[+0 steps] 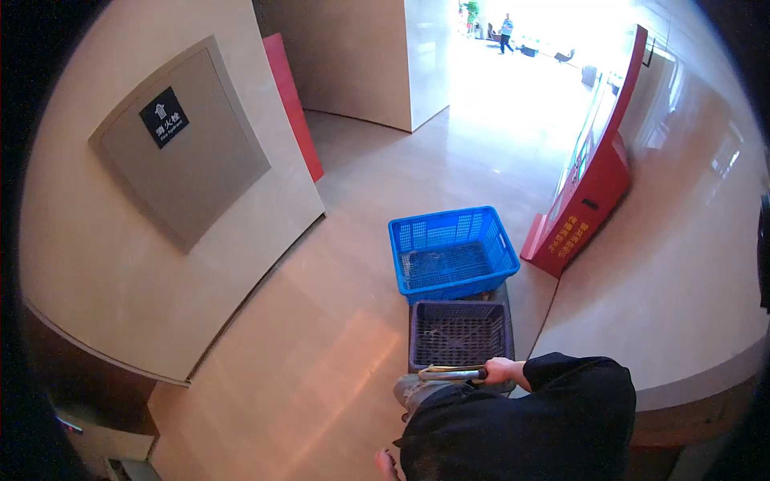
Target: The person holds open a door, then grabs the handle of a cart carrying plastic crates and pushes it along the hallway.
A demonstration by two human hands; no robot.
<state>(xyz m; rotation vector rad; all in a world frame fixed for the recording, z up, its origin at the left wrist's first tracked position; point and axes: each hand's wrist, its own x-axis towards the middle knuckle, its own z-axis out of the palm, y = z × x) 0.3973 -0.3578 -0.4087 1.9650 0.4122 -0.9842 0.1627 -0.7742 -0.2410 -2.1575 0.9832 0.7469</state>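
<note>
The right hand [499, 370] is clamped on the handle [475, 373] by the purple crate [461, 305] and blue crate [459, 292]; steering calls for a steady hold. I cannot tell the left hand's [387, 462] grip.

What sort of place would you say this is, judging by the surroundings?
Probably a corridor in a public or commercial building: there is a wall panel marked "Fire hydrant", a red stand with yellow lettering, and a bright, lobby-like area beyond with a distant person.
</note>
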